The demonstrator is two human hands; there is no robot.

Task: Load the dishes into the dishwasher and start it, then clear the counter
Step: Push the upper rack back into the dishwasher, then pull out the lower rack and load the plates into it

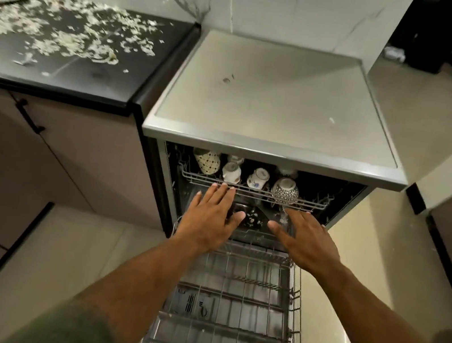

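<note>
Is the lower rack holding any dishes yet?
No, the pulled-out lower rack shows only bare wire, while the cups sit in the upper rack.

cups (258, 178) crowd upper rack (303, 201); lower rack (229, 306) open.

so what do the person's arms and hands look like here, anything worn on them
Both forearms are bare from wrist to near the elbow. The left arm shows the edge of a dark olive-green sleeve at the bottom of the picture. The left hand and right hand wear no gloves, and no rings, watch or bracelets are visible. Any sleeve on the right arm is out of view.
</note>
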